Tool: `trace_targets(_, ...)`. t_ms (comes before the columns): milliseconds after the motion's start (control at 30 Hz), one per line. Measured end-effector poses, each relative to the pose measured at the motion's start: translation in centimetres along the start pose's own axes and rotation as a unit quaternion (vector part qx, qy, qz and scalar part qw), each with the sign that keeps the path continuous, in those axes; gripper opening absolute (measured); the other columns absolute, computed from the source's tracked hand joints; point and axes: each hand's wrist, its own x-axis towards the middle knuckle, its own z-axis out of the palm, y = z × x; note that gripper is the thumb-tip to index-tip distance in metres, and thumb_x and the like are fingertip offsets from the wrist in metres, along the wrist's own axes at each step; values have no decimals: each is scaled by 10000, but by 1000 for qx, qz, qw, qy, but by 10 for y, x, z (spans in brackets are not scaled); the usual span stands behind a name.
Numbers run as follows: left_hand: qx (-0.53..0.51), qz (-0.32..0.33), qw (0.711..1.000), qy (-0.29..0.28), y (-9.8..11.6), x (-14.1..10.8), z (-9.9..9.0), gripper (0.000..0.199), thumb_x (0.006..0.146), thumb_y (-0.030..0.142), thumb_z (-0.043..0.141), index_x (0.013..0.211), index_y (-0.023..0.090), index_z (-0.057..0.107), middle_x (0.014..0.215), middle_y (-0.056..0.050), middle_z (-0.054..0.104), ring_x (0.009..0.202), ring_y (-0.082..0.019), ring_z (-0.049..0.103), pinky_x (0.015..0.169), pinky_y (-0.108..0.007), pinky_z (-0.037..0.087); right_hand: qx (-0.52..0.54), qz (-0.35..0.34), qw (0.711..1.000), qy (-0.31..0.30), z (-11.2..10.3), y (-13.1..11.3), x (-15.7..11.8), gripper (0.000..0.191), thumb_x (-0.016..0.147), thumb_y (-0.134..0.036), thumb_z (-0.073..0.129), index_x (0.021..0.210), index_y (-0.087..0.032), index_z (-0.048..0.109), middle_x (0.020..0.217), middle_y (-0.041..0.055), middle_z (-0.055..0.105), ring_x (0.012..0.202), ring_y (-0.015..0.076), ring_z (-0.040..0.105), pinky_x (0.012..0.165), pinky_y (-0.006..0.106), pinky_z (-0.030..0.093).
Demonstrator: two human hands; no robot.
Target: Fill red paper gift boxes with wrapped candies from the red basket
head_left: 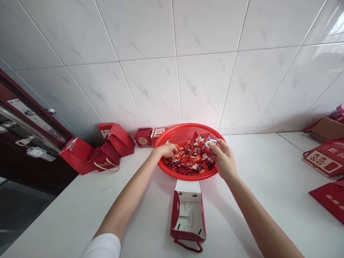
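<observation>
Surface: white tabletop, a seam at its far right, set against a wall of pale grey-veined tiles; window glare at upper right. At left, a dark-red door with metal fittings and a bunch of keys. Near it, a cluster of red gift boxes; two small boxes stand against the wall, beside the basket. More red boxes and a brown carton at far right.

Obscured: the right-hand boxes and the carton are cut by the frame edge. The rim hides part of one small box. Lower sweets are buried; most lettering is too small to read. Left fingertips are partly sunk among wrappers.

Grip: the red basket sits centrally, holding a heap of wrapped sweets. Right hand, at the basket's right side, pinches a dark-red packet with a white label between thumb and fingers, above the heap. Left hand reaches over the left rim, fingers curled into the sweets; cannot tell whether it holds any. An open red box, white inside, rope handle nearest the wearer, lies in front of the basket, between the forearms, touched by neither hand.
</observation>
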Motion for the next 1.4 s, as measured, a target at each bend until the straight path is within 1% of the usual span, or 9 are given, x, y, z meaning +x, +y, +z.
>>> trace_targets(167, -68, 41, 996, 27, 4, -5, 0, 271, 553, 203, 809, 824, 201, 802, 805, -13, 747, 787, -211, 659, 684, -260, 457, -1, 3, 1000, -9, 1, -3, -1, 407, 679, -464, 849, 870, -241, 567, 606, -76, 575, 458, 106, 513, 464, 265, 391)
trace_targets(367, -187, 106, 976, 43, 17, -18, -4, 387, 723, 329, 763, 1069, 156, 772, 979, -69, 772, 904, -223, 686, 806, -304, 521, 6, -3, 1000, -27, 0, -3, 0, 384, 653, -376, 835, 908, -245, 578, 678, -58, 648, 490, 115, 537, 507, 280, 433)
trace_targets(633, -385, 158, 903, 104, 34, -31, -1, 539, 671, 429, 873, 1117, 149, 760, 1151, -127, 760, 1035, -265, 690, 945, -416, 531, -26, -18, 998, -51, 0, -1, 1, 435, 691, -396, 833, 1025, -250, 595, 701, -44, 639, 547, 149, 568, 553, 314, 456)
trace_targets(800, -391, 180, 896, 110, 47, -36, 2, 471, 712, 401, 847, 1114, 168, 772, 1163, -112, 766, 1102, -281, 682, 1010, -447, 509, -49, -22, 998, -43, 1, -1, 0, 435, 709, -414, 824, 1049, -256, 604, 694, -40, 637, 597, 168, 587, 579, 321, 483)
trace_targets(967, -412, 179, 887, 107, 50, -43, 7, 467, 750, 393, 807, 1155, 169, 746, 1137, -110, 768, 949, -233, 718, 913, -401, 554, -54, -23, 998, -33, 3, -2, -2, 378, 749, -395, 770, 1069, -260, 619, 846, 6, 720, 812, 226, 680, 648, 325, 532)
trace_targets(1067, -380, 160, 902, 130, 48, -45, 9, 446, 772, 354, 774, 1172, 161, 726, 1029, -94, 773, 867, -220, 716, 827, -362, 565, -50, -16, 998, -35, 5, -3, -4, 345, 774, -370, 736, 1085, -274, 620, 903, 9, 734, 862, 231, 697, 709, 338, 562)
trace_targets(1233, -161, 70, 966, 189, 42, -49, 5, 366, 804, 287, 714, 1155, 188, 742, 864, -49, 746, 801, -222, 667, 761, -325, 521, -63, -19, 997, -33, 4, -3, -6, 350, 780, -356, 732, 1108, -291, 632, 843, -8, 701, 874, 228, 691, 741, 349, 580)
trace_targets(1300, -95, 53, 980, 169, 43, -53, 3, 385, 804, 259, 702, 1182, 208, 747, 815, -38, 733, 826, -240, 665, 777, -326, 503, -67, -19, 997, -31, 4, -2, -5, 363, 774, -366, 745, 1111, -294, 632, 817, -14, 681, 870, 228, 684, 727, 350, 580)
trace_targets(1400, -67, 91, 988, 102, 52, -56, 7, 395, 759, 286, 753, 1150, 235, 778, 933, -55, 742, 915, -268, 674, 793, -316, 491, -69, -21, 997, -33, 3, -1, -5, 375, 771, -382, 758, 1113, -296, 630, 832, -11, 683, 866, 224, 679, 734, 354, 578)
